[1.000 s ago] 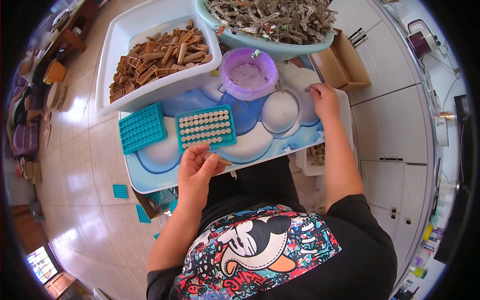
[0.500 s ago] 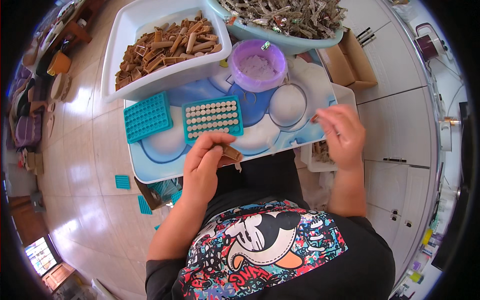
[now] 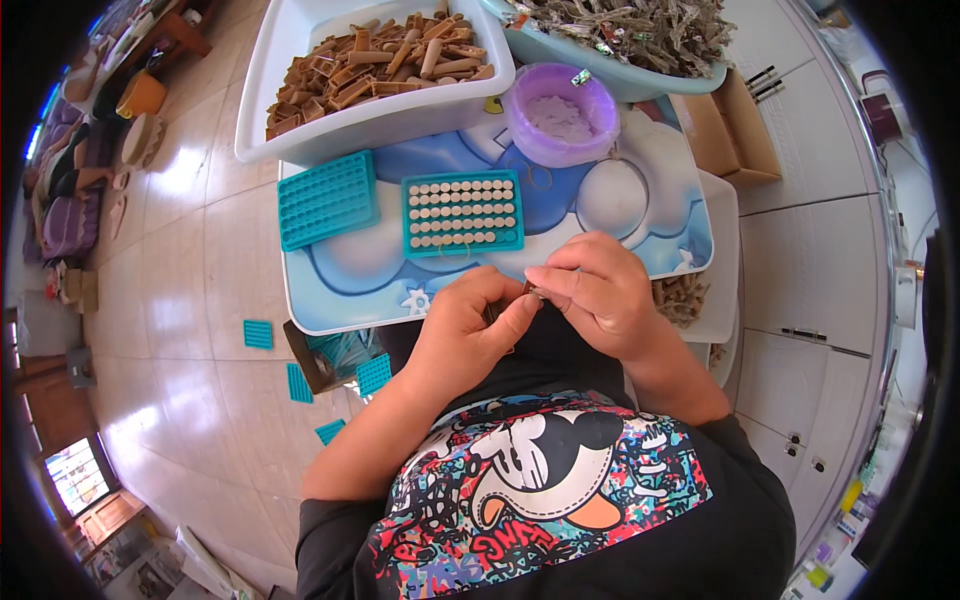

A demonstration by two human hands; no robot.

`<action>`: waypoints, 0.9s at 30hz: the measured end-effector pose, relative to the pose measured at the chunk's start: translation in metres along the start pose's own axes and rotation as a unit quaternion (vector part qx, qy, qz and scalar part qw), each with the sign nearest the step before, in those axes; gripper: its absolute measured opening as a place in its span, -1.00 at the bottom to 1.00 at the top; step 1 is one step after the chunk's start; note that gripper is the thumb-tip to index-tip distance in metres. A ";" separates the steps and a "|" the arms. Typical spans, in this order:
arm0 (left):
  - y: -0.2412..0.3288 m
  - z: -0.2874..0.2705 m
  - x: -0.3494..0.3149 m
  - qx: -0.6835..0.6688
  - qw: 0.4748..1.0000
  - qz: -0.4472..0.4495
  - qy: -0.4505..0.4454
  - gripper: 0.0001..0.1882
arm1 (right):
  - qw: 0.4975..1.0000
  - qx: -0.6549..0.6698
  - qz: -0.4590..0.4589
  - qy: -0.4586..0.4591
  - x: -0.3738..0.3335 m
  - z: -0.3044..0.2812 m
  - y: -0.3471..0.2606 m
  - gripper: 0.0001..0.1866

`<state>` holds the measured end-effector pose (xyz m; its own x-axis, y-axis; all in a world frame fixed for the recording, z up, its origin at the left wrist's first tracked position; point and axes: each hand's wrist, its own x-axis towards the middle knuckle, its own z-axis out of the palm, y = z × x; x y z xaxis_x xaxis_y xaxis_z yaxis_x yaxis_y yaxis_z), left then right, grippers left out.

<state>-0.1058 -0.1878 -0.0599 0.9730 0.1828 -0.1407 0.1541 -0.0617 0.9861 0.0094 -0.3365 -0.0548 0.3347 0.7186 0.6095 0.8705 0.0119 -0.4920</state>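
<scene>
My left hand (image 3: pixel 465 325) pinches a small brown piece (image 3: pixel 527 287), mostly hidden by the fingers, above my lap at the table's near edge. My right hand (image 3: pixel 600 300) meets it there, its thumb and fingertips closed at the end of the piece. A tiny pale bit shows between the fingertips; what my right hand holds is too small to name. Just beyond my hands lies a teal tray (image 3: pixel 513 239) with rows of pale round discs (image 3: pixel 462 199) in its cells. The last cells at its near right corner hold no disc.
A second teal tray (image 3: pixel 328 198) lies left on the blue-and-white table (image 3: pixel 350 290). Behind stand a white bin (image 3: pixel 400 133) of brown pieces, a purple bowl (image 3: pixel 560 154) with pale powdery stuff and a pale teal basin (image 3: pixel 570 65) of crinkled scraps. A cardboard box (image 3: pixel 740 145) is far right.
My right hand has come left from the table's right side to my left hand. The left hand has shifted slightly right, still holding the brown piece. The whole view has shifted.
</scene>
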 end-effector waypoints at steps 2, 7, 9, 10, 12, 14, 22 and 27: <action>-0.001 0.000 -0.001 0.007 1.000 0.014 0.010 -0.83 | 1.000 0.008 0.004 0.013 0.000 0.004 -0.001 -0.71; 0.000 0.000 -0.002 0.078 0.994 0.066 0.038 -0.84 | 0.998 0.047 0.048 0.017 -0.004 0.007 -0.002 -0.77; 0.002 0.001 -0.002 0.097 0.992 0.065 0.049 -0.85 | 0.997 0.053 0.061 0.017 -0.005 0.008 -0.002 -0.76; 0.004 0.002 -0.002 0.097 0.992 0.065 0.048 -0.85 | 0.995 0.060 0.074 0.016 -0.005 0.008 -0.003 -0.76; 0.005 0.005 -0.002 0.154 0.983 0.049 0.084 -0.88 | 0.997 0.015 0.079 0.015 -0.003 0.010 -0.009 -0.77; 0.005 0.006 -0.002 0.199 0.973 0.077 0.083 -0.89 | 0.996 -0.031 0.085 0.014 -0.001 0.008 -0.016 -0.78; -0.007 -0.007 -0.002 0.011 0.993 0.093 0.069 -0.75 | 0.977 0.120 0.174 -0.002 -0.001 -0.007 0.003 -0.91; -0.010 -0.003 0.001 -0.073 0.994 0.011 0.084 -0.69 | 0.822 0.500 0.263 -0.070 -0.020 0.018 -0.004 -0.96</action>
<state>-0.1070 -0.1837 -0.0693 0.9313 0.3459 -0.1139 0.0942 0.0733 0.9928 -0.0069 -0.3390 -0.0765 0.4644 0.8794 0.1050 -0.1374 0.1887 -0.9724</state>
